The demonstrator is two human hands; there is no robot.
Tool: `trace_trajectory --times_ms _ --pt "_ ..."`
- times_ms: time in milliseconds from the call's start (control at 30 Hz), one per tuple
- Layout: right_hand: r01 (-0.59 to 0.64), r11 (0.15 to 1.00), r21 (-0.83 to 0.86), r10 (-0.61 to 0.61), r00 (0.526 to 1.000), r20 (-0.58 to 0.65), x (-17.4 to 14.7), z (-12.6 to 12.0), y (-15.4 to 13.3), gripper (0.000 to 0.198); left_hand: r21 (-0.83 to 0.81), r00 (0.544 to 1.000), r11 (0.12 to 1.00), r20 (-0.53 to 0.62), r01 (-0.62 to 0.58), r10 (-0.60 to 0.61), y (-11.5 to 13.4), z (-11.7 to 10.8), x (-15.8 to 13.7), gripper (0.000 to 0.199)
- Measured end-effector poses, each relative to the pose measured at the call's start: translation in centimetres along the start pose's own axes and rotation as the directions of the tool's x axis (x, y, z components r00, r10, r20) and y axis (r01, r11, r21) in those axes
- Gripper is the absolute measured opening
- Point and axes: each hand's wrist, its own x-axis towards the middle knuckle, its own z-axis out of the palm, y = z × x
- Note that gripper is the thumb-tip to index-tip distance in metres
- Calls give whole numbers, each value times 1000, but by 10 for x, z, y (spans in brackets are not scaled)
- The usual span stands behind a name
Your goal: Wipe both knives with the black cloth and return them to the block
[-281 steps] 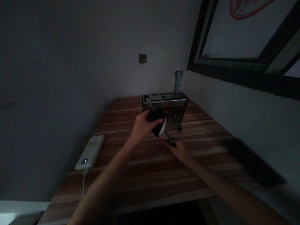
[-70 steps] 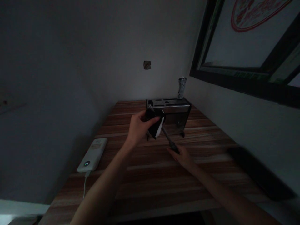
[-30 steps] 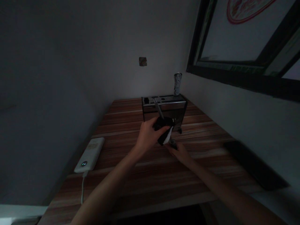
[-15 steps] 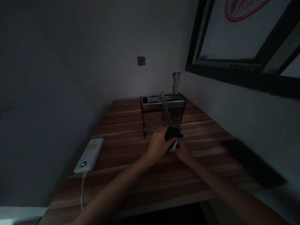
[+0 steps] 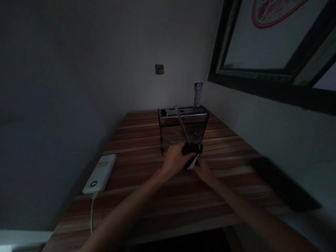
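My left hand closes around a black, bulky piece from its left side. A long narrow metal bar slopes up and away from that piece, its tip leaning left; I cannot tell its exact kind. Under the black piece, my right hand is closed at a white strip, its fingertips partly hidden. Just beyond both hands stands a metal-topped rack with slots and clear sides, with the bar crossing in front of it. A foil-like silvery cylinder rises at the rack's right rear.
A white power bank with a cable lies at the left on the striped wooden table. At the right edge is a dark flat slab. Walls flank the table, and a framed board hangs on the right.
The bar's tip has swung left, and the black piece has shifted slightly left with my left hand. My right hand stays close beneath. The rack and power bank have not moved.
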Motion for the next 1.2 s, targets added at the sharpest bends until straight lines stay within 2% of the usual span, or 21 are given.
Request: trace_trajectory --times_ms 367,700,933,1067,1200 --pt "48 997 -61 -45 998 48 -4 1 -10 33 -281 999 959 -13 37 -43 3 -26 9 21" --pt "56 991 -125 -47 996 75 -5 3 -8 41 -387 981 922 -174 15 -89 18 -75 13 25" --pt "93 980 -178 -84 995 55 -4 5 -5 41 -468 938 883 -321 -36 -132 17 -104 11 30" --pt "117 973 -201 -106 992 63 -4 6 -6 40 -492 904 867 -403 -78 -147 14 -114 11 32" --pt "104 977 -184 -92 993 76 -5 4 -7 40 -492 887 865 -438 -101 -146 12 -114 12 32"
